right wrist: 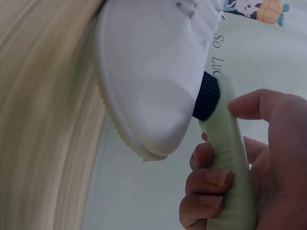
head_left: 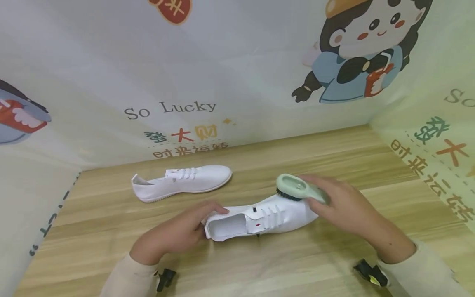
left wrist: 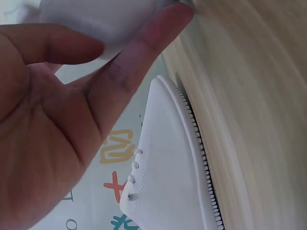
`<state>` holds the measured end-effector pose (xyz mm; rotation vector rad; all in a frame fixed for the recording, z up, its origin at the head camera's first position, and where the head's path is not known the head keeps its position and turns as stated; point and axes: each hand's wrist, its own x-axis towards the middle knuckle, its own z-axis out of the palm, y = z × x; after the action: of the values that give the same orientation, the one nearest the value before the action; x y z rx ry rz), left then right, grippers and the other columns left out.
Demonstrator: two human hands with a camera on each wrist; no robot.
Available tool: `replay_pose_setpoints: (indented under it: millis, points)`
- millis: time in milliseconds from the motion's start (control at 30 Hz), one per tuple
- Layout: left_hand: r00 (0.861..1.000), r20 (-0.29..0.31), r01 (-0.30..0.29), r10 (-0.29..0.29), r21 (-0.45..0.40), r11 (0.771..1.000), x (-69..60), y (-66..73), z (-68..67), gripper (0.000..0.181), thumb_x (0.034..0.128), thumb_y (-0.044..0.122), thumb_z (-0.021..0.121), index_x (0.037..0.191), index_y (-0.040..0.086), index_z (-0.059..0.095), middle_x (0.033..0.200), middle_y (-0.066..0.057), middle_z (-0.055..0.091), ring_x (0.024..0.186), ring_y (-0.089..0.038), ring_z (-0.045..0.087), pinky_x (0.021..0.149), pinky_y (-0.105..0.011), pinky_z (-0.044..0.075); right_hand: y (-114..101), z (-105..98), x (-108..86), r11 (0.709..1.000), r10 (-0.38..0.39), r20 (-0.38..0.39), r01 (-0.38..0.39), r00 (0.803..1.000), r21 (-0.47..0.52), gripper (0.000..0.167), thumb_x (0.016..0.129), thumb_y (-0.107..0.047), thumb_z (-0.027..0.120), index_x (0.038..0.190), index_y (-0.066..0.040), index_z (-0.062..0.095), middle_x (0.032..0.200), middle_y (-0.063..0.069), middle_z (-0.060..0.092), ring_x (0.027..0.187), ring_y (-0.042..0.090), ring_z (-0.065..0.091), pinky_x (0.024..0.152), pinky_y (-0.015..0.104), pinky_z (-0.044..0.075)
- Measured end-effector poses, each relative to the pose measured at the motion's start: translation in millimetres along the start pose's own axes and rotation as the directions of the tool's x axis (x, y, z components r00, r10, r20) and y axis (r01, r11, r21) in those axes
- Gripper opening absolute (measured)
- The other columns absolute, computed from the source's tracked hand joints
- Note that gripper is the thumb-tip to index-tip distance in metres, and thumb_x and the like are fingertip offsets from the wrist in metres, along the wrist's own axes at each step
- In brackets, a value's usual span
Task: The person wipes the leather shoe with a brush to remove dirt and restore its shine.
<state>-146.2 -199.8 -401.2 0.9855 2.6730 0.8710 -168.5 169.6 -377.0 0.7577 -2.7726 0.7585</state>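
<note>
My left hand grips shoe at heel, right hand grips brush, bristles against upper. I should brace heel, stroke lightly; second shoe near back edge of table.

— Grips what, in the right hand?
— Holds a pale green brush, with fingers curled round the handle and the thumb against the part near the bristles.
— Touches anything with those?
— Meets the top of a white shoe, close to the toe.
— And around it?
— Shows a wood-grain surface on the left, and a pale backdrop bearing partly hidden grey lettering and, at top right, a cartoon figure.
</note>
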Motion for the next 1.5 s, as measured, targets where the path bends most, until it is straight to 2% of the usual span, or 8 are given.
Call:
replay_pose_setpoints:
  millis: [100,267,400,533,733,967,1333,1500]
  points:
    - [0.997,0.022,0.073,-0.072,-0.066,0.995,-1.6,2.2,-2.4,0.055,0.0849,-0.014,0.042,0.123,0.024,0.053,0.121,0.003,0.055,0.100,-0.015,0.056,0.087,-0.037,0.048,-3,-3,-1.0,1.000,-0.004,0.030,0.004,1.000,-0.003,0.046,0.087,-0.026,0.064,0.132,-0.021,0.056,0.123,0.004,0.062,0.081,0.016,0.056,0.065,0.031,0.045]
    - [0.985,0.040,0.169,-0.165,-0.116,0.979,-0.7,8.5,-4.2,0.027,0.1013,0.010,0.041,0.115,0.028,0.056,0.110,0.001,0.055,0.061,-0.014,0.057,0.057,-0.027,0.051,-10,-7,-3.8,0.999,-0.043,0.068,0.045,0.997,-0.023,0.043,0.087,-0.029,0.065,0.130,-0.022,0.059,0.120,0.000,0.064,0.086,0.012,0.058,0.070,0.033,0.047]
    - [0.981,0.040,0.191,-0.188,-0.088,0.978,1.8,10.8,-1.6,0.025,0.1013,0.022,0.045,0.125,0.027,0.051,0.117,0.002,0.055,0.057,-0.013,0.059,0.056,-0.026,0.050,-16,-8,-8.7,0.994,-0.096,0.082,0.099,0.992,-0.039,0.044,0.089,-0.031,0.064,0.132,-0.025,0.058,0.122,0.000,0.064,0.097,0.014,0.061,0.077,0.038,0.050]
    - [0.973,0.065,0.228,-0.220,-0.165,0.960,3.3,6.4,0.7,0.033,0.1014,0.029,0.045,0.134,0.025,0.050,0.118,-0.002,0.058,0.054,-0.015,0.059,0.052,-0.029,0.050,-24,-8,-12.5,0.989,-0.114,0.102,0.122,0.988,-0.079,0.045,0.092,-0.039,0.059,0.136,-0.032,0.052,0.123,0.006,0.062,0.105,0.025,0.062,0.079,0.046,0.052]
    - [0.967,0.098,0.254,-0.236,-0.272,0.928,5.3,-3.6,-0.1,0.031,0.0998,0.035,0.047,0.125,0.022,0.060,0.086,-0.005,0.066,0.043,-0.019,0.058,0.039,-0.036,0.048,-40,-2,-15.8,0.965,-0.194,0.083,0.205,0.978,-0.163,0.047,0.091,-0.041,0.060,0.137,-0.034,0.051,0.112,0.009,0.066,0.087,0.024,0.067,0.069,0.043,0.054]
    - [0.963,0.111,0.270,-0.246,-0.347,0.898,5.0,-6.3,0.8,0.033,0.0975,0.033,0.053,0.123,0.014,0.062,0.095,-0.004,0.068,0.044,-0.019,0.059,0.041,-0.041,0.050,-60,17,-11.6,0.926,-0.273,0.091,0.288,0.958,-0.244,0.049,0.087,-0.041,0.064,0.134,-0.034,0.054,0.087,-0.003,0.060,0.061,0.004,0.048,0.054,0.025,0.043]
    - [0.961,0.142,0.277,-0.239,-0.409,0.869,5.4,-9.4,2.9,0.036,0.0963,0.033,0.055,0.123,0.011,0.063,0.084,-0.006,0.068,0.047,-0.020,0.062,0.046,-0.039,0.053,-86,45,0.9,0.878,-0.378,0.125,0.398,0.917,-0.264,0.048,0.088,-0.041,0.065,0.134,-0.031,0.055,0.075,-0.007,0.047,0.056,0.005,0.035,0.049,0.019,0.031]
    - [0.966,0.143,0.258,-0.217,-0.424,0.868,4.3,-11.0,3.8,0.034,0.0958,0.032,0.056,0.122,0.012,0.063,0.083,-0.006,0.067,0.048,-0.021,0.062,0.047,-0.040,0.053,-92,48,-1.3,0.876,-0.373,0.137,0.397,0.918,-0.275,0.049,0.087,-0.042,0.065,0.134,-0.032,0.055,0.073,-0.007,0.046,0.053,0.005,0.034,0.046,0.019,0.029]
